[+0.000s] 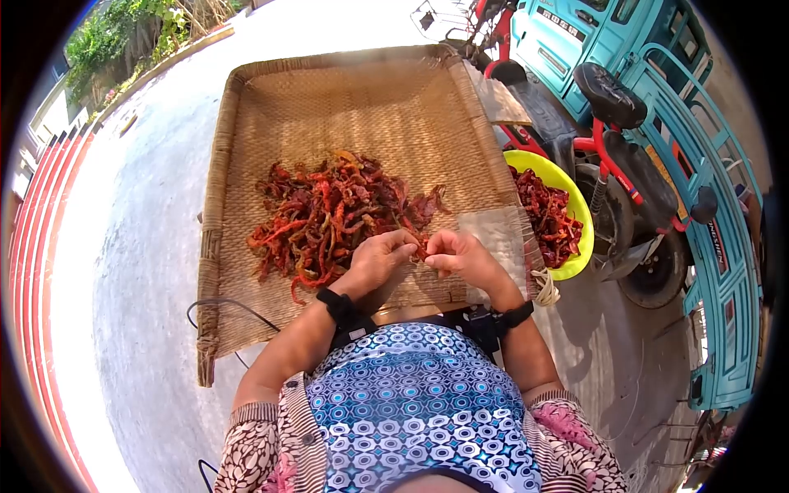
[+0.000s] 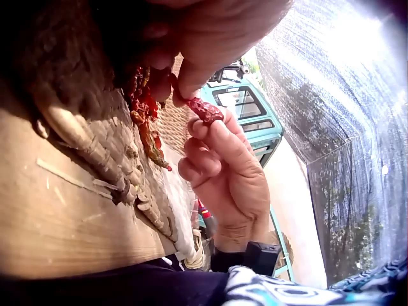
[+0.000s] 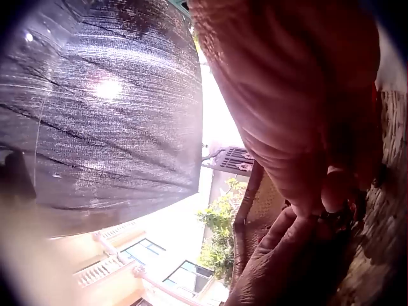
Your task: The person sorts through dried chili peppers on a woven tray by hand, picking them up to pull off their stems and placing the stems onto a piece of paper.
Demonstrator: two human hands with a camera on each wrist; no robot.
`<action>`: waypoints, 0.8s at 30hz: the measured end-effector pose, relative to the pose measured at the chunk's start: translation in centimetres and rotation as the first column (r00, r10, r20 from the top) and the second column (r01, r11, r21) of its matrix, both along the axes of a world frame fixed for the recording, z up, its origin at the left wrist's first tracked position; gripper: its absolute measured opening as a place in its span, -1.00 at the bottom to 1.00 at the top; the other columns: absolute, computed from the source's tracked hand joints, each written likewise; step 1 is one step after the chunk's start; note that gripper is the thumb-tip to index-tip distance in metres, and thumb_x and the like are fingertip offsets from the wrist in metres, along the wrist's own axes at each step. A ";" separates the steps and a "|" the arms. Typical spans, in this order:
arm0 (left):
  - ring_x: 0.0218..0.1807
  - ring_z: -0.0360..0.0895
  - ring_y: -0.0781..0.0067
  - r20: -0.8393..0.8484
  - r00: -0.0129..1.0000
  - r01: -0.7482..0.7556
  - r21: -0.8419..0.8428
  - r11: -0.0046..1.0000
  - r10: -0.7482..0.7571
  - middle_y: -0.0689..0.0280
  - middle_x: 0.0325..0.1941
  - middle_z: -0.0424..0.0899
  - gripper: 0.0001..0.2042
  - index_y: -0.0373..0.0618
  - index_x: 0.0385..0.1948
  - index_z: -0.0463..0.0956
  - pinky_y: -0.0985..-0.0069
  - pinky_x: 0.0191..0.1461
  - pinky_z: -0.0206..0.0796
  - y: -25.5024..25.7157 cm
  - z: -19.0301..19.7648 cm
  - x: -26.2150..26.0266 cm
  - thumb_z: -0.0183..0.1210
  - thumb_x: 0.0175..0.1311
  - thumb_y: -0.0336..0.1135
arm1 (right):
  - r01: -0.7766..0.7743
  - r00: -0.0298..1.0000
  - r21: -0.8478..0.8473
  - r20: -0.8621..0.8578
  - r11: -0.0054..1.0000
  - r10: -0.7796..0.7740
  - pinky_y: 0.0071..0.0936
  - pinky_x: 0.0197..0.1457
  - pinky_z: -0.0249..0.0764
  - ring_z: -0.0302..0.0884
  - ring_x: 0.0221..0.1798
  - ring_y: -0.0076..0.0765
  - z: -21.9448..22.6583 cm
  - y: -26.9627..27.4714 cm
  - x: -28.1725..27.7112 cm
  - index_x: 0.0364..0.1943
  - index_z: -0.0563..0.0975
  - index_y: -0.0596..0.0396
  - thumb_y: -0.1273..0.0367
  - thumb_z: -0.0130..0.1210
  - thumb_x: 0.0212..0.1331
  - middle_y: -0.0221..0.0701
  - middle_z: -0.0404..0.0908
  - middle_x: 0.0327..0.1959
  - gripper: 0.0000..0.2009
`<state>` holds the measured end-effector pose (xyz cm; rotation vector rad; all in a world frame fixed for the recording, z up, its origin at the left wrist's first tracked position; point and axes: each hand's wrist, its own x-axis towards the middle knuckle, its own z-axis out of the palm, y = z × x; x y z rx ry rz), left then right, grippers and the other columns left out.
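Note:
A dried red chili (image 2: 205,110) is pinched between the two hands in the left wrist view. The left hand (image 1: 380,261) grips its one end with thumb and finger; the right hand (image 1: 467,261) pinches the other end, its remaining fingers curled. Both hands are over the near edge of a woven tray (image 1: 362,99), just right of a heap of wrinkled red and orange chilies (image 1: 329,214). In the right wrist view the fingertips of both hands meet, and shadow hides what lies between them.
A yellow-green basin (image 1: 585,215) of dark red chilies stands right of the tray. Beyond it are a red-framed bike (image 1: 604,156) and a teal vehicle (image 1: 723,271). A pale sheet (image 1: 491,234) lies on the tray's right corner. A thin black cable (image 1: 218,302) crosses its left edge.

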<state>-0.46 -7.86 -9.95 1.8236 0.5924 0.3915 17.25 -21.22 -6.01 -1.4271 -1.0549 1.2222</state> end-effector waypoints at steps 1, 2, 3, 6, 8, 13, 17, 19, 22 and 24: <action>-0.26 0.63 0.42 -0.032 0.999 -0.001 0.000 1.000 0.001 0.28 -0.32 0.72 -0.78 -0.01 -0.08 0.64 0.44 -0.11 0.43 -0.2 0.6 -0.1 0.17 0.38 -0.17 | 0.033 0.999 -0.007 -0.003 0.999 -0.033 -0.65 -0.34 0.46 0.51 -0.42 -0.64 0.0 -0.2 0.1 -0.25 0.52 0.11 0.43 0.23 0.23 -0.54 0.56 -0.42 -0.88; -0.26 0.64 0.41 -0.032 0.999 -0.011 0.006 1.000 0.011 0.28 -0.32 0.72 -0.78 -0.02 -0.09 0.64 0.44 -0.11 0.43 -0.1 0.5 0.0 0.17 0.37 -0.17 | 0.065 0.998 -0.014 -0.006 0.998 -0.065 -0.66 -0.34 0.46 0.51 -0.42 -0.64 -0.1 -0.4 0.4 -0.23 0.52 0.11 0.42 0.23 0.24 -0.54 0.56 -0.42 -0.87; -0.26 0.64 0.40 -0.031 0.999 -0.022 0.011 1.000 0.022 0.27 -0.32 0.72 -0.77 -0.03 -0.09 0.64 0.44 -0.11 0.43 -0.1 0.4 0.0 0.17 0.36 -0.17 | 0.144 0.989 0.022 -0.041 0.989 -0.143 -0.65 -0.32 0.47 0.51 -0.42 -0.64 -0.2 -0.8 1.3 -0.21 0.51 0.09 0.41 0.23 0.25 -0.54 0.56 -0.39 -0.86; -0.26 0.64 0.39 -0.030 0.999 -0.030 0.057 0.998 0.032 0.27 -0.32 0.72 -0.76 -0.05 -0.10 0.65 0.43 -0.11 0.43 -0.1 0.4 0.0 0.19 0.33 -0.17 | 0.456 0.874 0.118 -0.248 0.882 -0.419 -0.65 -0.28 0.48 0.51 -0.39 -0.63 0.2 -2.1 4.1 -0.14 0.51 0.07 0.35 0.23 0.28 -0.54 0.56 -0.30 -0.82; -0.27 0.64 0.40 -0.025 0.999 -0.025 0.065 0.998 0.027 0.28 -0.32 0.72 -0.76 -0.04 -0.09 0.65 0.43 -0.13 0.43 -0.1 0.2 0.0 0.20 0.32 -0.18 | 0.728 0.631 0.118 -0.499 0.676 -0.593 -0.66 -0.27 0.48 0.53 -0.35 -0.64 1.4 -2.7 4.8 -0.11 0.51 0.09 0.31 0.25 0.28 -0.50 0.58 -0.24 -0.77; -0.33 0.61 0.46 -0.064 0.998 -0.017 0.059 0.998 0.021 0.32 -0.37 0.69 -0.77 -0.01 -0.08 0.66 0.46 -0.19 0.42 -0.1 0.8 0.0 0.22 0.30 -0.19 | 0.401 0.818 0.267 0.327 0.876 -0.474 -0.42 -0.14 0.51 0.55 -0.20 -0.39 0.0 -2.4 4.3 -0.17 0.59 0.10 0.32 0.28 0.19 -0.39 0.60 -0.18 -0.79; -0.38 0.57 0.52 0.051 0.999 0.014 -0.092 0.996 -0.010 0.36 -0.42 0.67 -0.76 0.02 -0.07 0.66 0.50 -0.25 0.40 0.4 -1.4 0.3 0.25 0.29 -0.17 | 0.028 0.314 0.338 0.891 0.941 -0.329 -0.26 -0.06 0.49 0.56 -0.11 -0.14 -2.8 -1.7 2.3 -0.24 0.64 0.07 0.34 0.27 0.12 -0.30 0.62 -0.19 -0.83; -0.39 0.56 0.54 0.041 0.999 0.016 -0.075 0.997 -0.013 0.38 -0.43 0.67 -0.74 0.03 -0.06 0.66 0.50 -0.26 0.40 0.1 -0.3 0.1 0.26 0.28 -0.17 | 0.073 0.388 0.288 0.874 0.955 -0.293 -0.29 -0.08 0.50 0.58 -0.12 -0.12 -2.0 -1.4 1.6 -0.21 0.65 0.07 0.35 0.25 0.15 -0.29 0.64 -0.20 -0.83; -0.37 0.56 0.54 -0.007 1.000 -0.001 -0.108 0.994 0.000 0.38 -0.42 0.66 -0.72 0.03 -0.03 0.65 0.51 -0.25 0.39 -0.4 1.3 -0.3 0.27 0.29 -0.14 | 0.165 0.652 0.191 0.715 0.968 -0.253 -0.31 -0.11 0.52 0.62 -0.15 -0.13 -0.2 -1.0 -0.1 -0.19 0.65 0.09 0.35 0.21 0.19 -0.27 0.66 -0.23 -0.83; -0.34 0.56 0.54 0.097 0.995 0.025 -0.099 0.995 -0.015 0.38 -0.39 0.66 -0.73 0.02 -0.04 0.64 0.51 -0.21 0.39 -0.2 0.1 0.0 0.26 0.31 -0.13 | 0.149 0.754 0.177 0.616 0.973 -0.228 -0.32 -0.13 0.52 0.64 -0.19 -0.13 -0.1 -0.7 -1.1 -0.19 0.64 0.11 0.34 0.19 0.21 -0.25 0.67 -0.25 -0.82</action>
